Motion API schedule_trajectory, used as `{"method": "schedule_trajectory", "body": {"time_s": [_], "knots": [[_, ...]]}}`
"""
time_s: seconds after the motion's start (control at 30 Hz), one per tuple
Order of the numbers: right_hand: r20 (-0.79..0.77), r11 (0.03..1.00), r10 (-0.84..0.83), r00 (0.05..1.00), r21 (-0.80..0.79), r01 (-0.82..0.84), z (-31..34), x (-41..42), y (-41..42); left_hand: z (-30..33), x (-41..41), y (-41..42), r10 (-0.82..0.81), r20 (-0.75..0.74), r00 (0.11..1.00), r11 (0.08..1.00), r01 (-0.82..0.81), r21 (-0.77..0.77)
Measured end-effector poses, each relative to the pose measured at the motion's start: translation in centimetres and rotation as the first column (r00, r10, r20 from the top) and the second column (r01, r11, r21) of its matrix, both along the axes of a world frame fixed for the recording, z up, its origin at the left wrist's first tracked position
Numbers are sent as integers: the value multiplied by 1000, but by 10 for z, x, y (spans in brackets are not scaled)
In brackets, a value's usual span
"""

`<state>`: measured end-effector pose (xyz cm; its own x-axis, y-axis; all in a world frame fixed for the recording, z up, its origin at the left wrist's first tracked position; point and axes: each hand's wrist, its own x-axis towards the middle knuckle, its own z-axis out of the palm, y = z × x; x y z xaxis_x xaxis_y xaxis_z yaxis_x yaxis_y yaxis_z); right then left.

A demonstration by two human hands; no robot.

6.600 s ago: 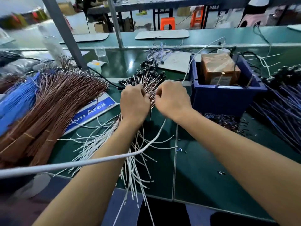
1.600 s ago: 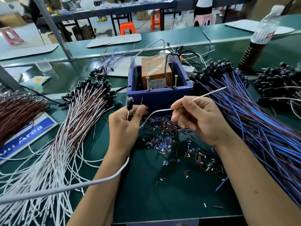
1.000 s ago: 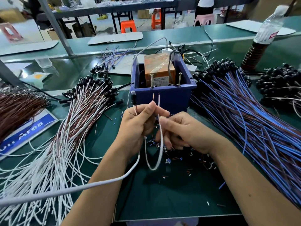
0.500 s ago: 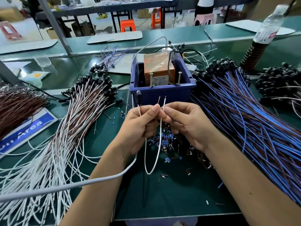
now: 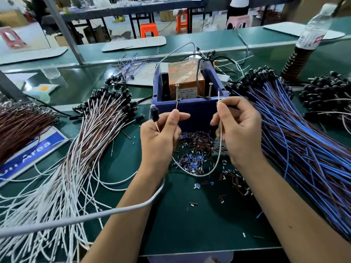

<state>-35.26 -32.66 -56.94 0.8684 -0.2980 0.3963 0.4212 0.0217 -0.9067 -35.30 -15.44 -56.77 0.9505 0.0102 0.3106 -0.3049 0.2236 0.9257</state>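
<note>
- left hand pinches the black-capped lead and a brown wire end;
- right hand pinches white wire, seemingly the same piece, looping between them

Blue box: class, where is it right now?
Head view, centre: the blue box stands just beyond the left hand and right hand, between the white wire bundle, left, and the blue wire bundle, right.

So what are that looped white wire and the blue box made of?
The wire: apparently matte white plastic insulation over metal; its bared tips look thinner and reddish. The blue box: probably moulded plastic, uniform colour with a dull sheen.
</note>
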Motion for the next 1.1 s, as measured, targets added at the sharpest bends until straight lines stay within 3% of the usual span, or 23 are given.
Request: {"method": "schedule_trajectory", "body": {"time_s": [0.17, 0.3, 0.43, 1.1], "knots": [[153, 927, -294, 943, -192, 321, -2, 0, -1, 6, 8, -1, 146, 50, 988, 988, -143, -50], [209, 881, -323, 923, -289, 374, -2, -1, 1, 4, 8, -4, 295, 242, 925, 931, -335, 145], [205, 866, -335, 919, -317, 387, -1, 1, 7, -3, 11, -9, 428, 335, 839, 842, -505, 188], [200, 870, -330, 922, -316, 380, -1, -1, 7, 1, 6, -7, 451, 273, 850, 866, -491, 95]]}}
